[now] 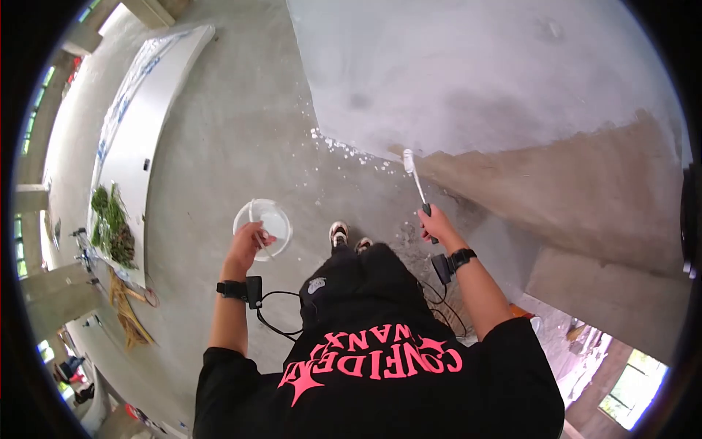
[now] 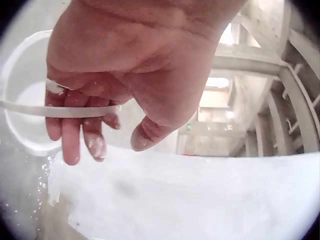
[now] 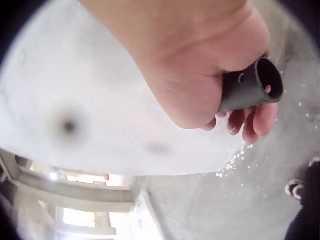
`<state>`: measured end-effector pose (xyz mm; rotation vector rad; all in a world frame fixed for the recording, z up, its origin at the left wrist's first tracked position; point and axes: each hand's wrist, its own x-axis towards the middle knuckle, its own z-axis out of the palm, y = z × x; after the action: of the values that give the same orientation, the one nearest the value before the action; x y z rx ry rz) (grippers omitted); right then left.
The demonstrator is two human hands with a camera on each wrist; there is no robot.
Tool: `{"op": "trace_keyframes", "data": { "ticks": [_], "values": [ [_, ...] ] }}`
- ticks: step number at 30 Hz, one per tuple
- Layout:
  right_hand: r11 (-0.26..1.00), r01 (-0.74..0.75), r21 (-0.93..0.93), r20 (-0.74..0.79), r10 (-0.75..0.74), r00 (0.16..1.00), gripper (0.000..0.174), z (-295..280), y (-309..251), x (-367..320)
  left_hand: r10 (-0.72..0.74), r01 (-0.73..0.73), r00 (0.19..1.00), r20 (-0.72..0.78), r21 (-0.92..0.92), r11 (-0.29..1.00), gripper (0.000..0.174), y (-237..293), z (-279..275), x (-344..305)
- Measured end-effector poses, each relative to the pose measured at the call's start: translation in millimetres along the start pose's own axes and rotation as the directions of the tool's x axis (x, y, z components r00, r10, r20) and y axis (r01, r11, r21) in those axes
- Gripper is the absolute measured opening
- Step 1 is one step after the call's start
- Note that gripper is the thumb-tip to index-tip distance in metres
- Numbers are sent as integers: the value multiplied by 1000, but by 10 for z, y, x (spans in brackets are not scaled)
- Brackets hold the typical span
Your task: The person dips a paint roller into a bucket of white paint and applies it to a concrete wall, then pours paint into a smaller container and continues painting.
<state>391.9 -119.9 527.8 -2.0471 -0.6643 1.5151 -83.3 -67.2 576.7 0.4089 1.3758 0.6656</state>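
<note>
A concrete floor [image 1: 219, 91] was spread beneath the scene, backed at one o'clock by a partly whitened wall [image 1: 475, 66]. Along the wall's ragged edge, smears could be left if the roller was pressed unevenly.

At eleven o'clock from the person [image 1: 380, 402], a bucket [image 1: 289, 228] was held by its strap [image 2: 30, 109], hooked over the bent fingers of the left hand [image 1: 252, 240], with the thumb apart. Whether the floor was touched by the bucket could not be told. Because the strap was borne without the thumb, the bucket could be tipped by a slip or a sudden turn, and any contents spilled.

Near half past twelve, the roller [image 1: 409, 162] was grasped by its dark grip [image 1: 427, 209] in the closed right hand [image 1: 437, 223]. Its white head was held near the wall's corner; contact could not be confirmed. Drips could be shed if it was overloaded or swung.

The shoes [image 1: 338, 233], at twelve o'clock, could be spattered. The thin cables [image 1: 282, 293] by both wrists could be snagged by a wide reach. Beyond the shoes, white drops [image 1: 347, 149] were scattered; if wet, they could be smeared or made slippery underfoot.
</note>
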Motion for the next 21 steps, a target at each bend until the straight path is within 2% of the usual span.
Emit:
{"op": "trace_keyframes", "data": {
  "ticks": [2, 4, 6, 8, 10, 12, 14, 15, 17, 21],
  "values": [
    [914, 8, -405, 20, 0, 1000, 23, -6, -264, 100, -8, 4, 999, -46, -95, 995, 16, -217, -141, 219],
    [894, -27, -447, 60, 61, 996, 27, -57, -230, 445, -7, -47, 972, -234, -221, 974, 15, -464, -259, 320],
    [874, -38, -484, 117, 107, 987, 32, -38, -149, 726, -46, -41, 957, -286, -293, 955, 14, -621, -307, 229],
    [735, -14, -677, 168, 174, 970, 34, -47, -184, 1069, -120, -68, 913, -391, -435, 898, 14, -822, -289, 101],
    [746, 21, -665, 225, 174, 959, 32, 0, -369, 1377, -162, -71, 885, -436, -472, 879, 15, -971, -285, 38],
    [757, 34, -652, 273, 192, 943, 31, 76, -526, 1701, -138, -175, 866, -481, -550, 817, 13, -1005, -231, -104],
    [591, 93, -801, 236, 169, 957, 25, 186, -679, 2091, -172, -160, 863, -476, -579, 799, 13, -971, -95, -180],
    [574, 92, -814, 245, 195, 950, 25, 242, -754, 2205, -181, -175, 845, -503, -580, 795, 12, -911, 56, -236],
    [595, 34, -803, 119, 104, 987, 20, 340, -916, 2384, -155, -220, 822, -547, -557, 801, 10, -1009, 287, -306],
    [510, 49, -859, 103, 77, 992, 21, 490, -1027, 2602, -192, -236, 776, -601, -559, 795, 9, -1441, 576, -198]
  ]
}}
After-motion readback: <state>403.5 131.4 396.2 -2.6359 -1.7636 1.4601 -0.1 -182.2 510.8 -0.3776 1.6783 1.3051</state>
